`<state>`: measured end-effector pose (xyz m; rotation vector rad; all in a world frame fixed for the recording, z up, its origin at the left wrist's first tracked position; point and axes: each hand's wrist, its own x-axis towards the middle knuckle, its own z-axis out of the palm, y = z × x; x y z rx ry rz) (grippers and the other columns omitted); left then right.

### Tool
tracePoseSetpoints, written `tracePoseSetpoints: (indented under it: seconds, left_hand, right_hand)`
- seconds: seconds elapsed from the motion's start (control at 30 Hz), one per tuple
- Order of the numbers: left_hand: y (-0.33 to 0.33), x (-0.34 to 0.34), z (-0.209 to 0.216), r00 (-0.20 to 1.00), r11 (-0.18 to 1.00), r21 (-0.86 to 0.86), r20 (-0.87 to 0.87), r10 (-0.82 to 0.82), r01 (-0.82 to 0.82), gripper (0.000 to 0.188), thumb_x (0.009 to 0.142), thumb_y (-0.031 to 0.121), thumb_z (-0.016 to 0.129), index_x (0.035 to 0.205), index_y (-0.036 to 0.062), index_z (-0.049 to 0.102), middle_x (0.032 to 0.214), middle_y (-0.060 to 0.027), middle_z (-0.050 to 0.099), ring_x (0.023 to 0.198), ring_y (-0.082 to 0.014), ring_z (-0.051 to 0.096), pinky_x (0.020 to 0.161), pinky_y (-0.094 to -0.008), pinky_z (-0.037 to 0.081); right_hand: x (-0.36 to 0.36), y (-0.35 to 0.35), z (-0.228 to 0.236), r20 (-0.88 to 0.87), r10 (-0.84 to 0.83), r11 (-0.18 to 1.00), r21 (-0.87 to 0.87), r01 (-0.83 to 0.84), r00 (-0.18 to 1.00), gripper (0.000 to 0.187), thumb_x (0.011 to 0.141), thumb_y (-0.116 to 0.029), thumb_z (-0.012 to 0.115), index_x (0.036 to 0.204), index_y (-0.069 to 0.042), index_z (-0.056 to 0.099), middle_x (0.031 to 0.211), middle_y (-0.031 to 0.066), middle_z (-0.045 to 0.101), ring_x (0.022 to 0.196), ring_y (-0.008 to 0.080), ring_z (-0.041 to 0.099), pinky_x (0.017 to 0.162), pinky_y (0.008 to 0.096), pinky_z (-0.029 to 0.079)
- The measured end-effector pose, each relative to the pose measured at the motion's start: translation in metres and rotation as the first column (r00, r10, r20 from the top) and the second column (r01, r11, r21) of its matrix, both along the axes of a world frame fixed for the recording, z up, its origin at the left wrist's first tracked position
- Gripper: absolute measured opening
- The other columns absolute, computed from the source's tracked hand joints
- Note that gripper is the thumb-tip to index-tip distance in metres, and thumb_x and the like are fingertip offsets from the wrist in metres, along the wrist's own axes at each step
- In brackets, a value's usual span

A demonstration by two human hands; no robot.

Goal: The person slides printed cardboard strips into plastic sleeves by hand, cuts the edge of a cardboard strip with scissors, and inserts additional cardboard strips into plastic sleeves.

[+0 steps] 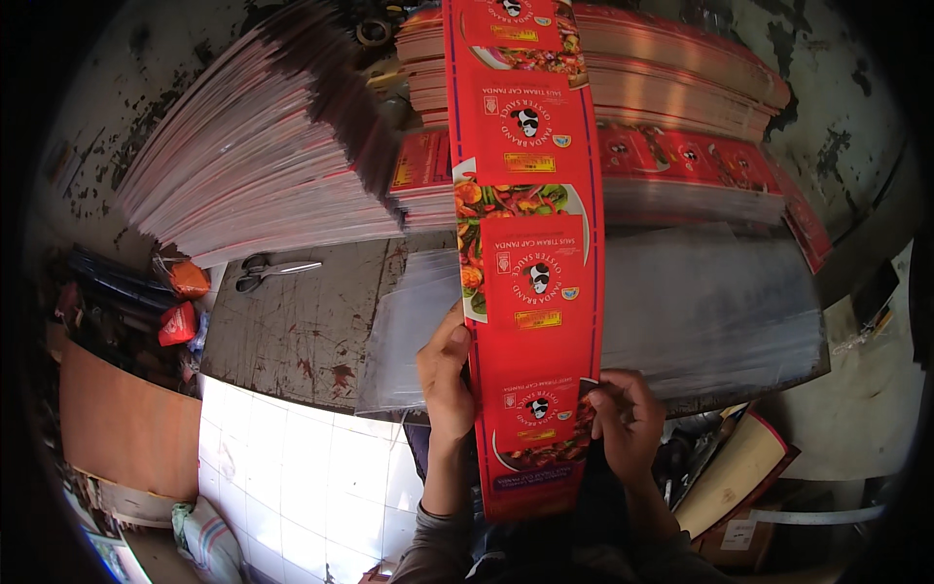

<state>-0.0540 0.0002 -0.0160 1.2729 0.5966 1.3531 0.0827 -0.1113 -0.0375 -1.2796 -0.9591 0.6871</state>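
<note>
A long red printed strip with repeated labels and food pictures runs upright down the middle, from the far stacks toward my body. My left hand grips its left edge, thumb against the strip. On the opposite edge, a little nearer to me, my right hand pinches the strip between thumb and bent fingers. Beneath it lie clear plastic sheets, spread on the dark worn table. The strip covers the middle of these sheets.
A tall fanned stack of pale-edged sheets rises at the far left. Red-printed stacks stand behind, with lower red strips in front. Scissors lie on the table's left. A brown curved panel stands at the left; a cardboard box sits lower right.
</note>
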Motion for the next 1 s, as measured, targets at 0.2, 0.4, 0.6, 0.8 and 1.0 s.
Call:
tracePoseSetpoints:
  seconds: [0.2, 0.4, 0.6, 0.8, 1.0]
  left_hand:
    - [-0.017, -0.038, 0.034, 0.893, 0.986, 0.166, -0.441, 0.088, -0.015, 0.041, 0.090, 0.018, 0.041, 0.127, 0.0019, 0.039, 0.108, -0.0164, 0.053, 0.104, -0.0233, 0.050, 0.087, -0.0312, 0.038]
    - [0.059, -0.123, 0.035, 0.120, 0.747, 0.614, -0.747, 0.654, -0.256, 0.033, 0.087, 0.012, 0.045, 0.120, 0.0099, 0.046, 0.119, -0.0153, 0.046, 0.110, -0.0334, 0.045, 0.089, -0.0412, 0.040]
    - [0.141, -0.188, -0.002, -0.180, 0.762, 0.644, -0.759, 0.626, -0.064, 0.031, 0.084, 0.010, 0.048, 0.115, 0.0116, 0.048, 0.118, -0.0121, 0.047, 0.113, -0.0311, 0.042, 0.090, -0.0438, 0.038]
    - [0.169, -0.197, -0.009, -0.218, 0.780, 0.625, -0.757, 0.616, 0.035, 0.025, 0.080, 0.012, 0.052, 0.105, 0.0127, 0.052, 0.102, -0.0087, 0.052, 0.101, -0.0305, 0.048, 0.080, -0.0469, 0.039]
    - [0.143, -0.203, -0.005, 0.031, 0.579, 0.814, -0.578, 0.815, -0.046, 0.018, 0.086, 0.005, 0.042, 0.103, 0.0007, 0.039, 0.091, -0.0208, 0.047, 0.076, -0.0386, 0.052, 0.065, -0.0399, 0.043]
  right_hand:
    - [-0.003, 0.000, 0.001, -0.046, -0.051, 0.998, -0.024, 0.050, 0.998, 0.012, 0.082, -0.002, 0.054, 0.094, 0.003, 0.052, 0.070, 0.0066, 0.060, 0.049, 0.0026, 0.048, 0.041, 0.0178, 0.038]
    - [-0.007, 0.003, 0.000, -0.022, -0.117, 0.993, 0.006, 0.117, 0.993, 0.012, 0.083, -0.003, 0.054, 0.093, 0.003, 0.051, 0.073, 0.0065, 0.061, 0.053, 0.0036, 0.052, 0.043, 0.0177, 0.039]
    - [-0.011, 0.004, 0.007, -0.063, -0.190, 0.981, 0.038, 0.192, 0.980, 0.022, 0.081, -0.003, 0.057, 0.101, 0.001, 0.049, 0.068, 0.0043, 0.059, 0.059, 0.0042, 0.053, 0.052, 0.0179, 0.039]
    - [-0.005, -0.003, 0.016, 0.120, -0.117, 0.992, -0.036, 0.122, 0.986, 0.026, 0.079, -0.005, 0.060, 0.103, 0.001, 0.053, 0.066, 0.0021, 0.058, 0.059, 0.0022, 0.051, 0.052, 0.0172, 0.038]
    - [-0.005, -0.005, 0.012, 0.100, -0.031, 0.999, 0.029, 0.028, 0.995, 0.026, 0.079, -0.004, 0.060, 0.104, 0.001, 0.053, 0.066, 0.0020, 0.057, 0.059, 0.0021, 0.053, 0.050, 0.0179, 0.040]
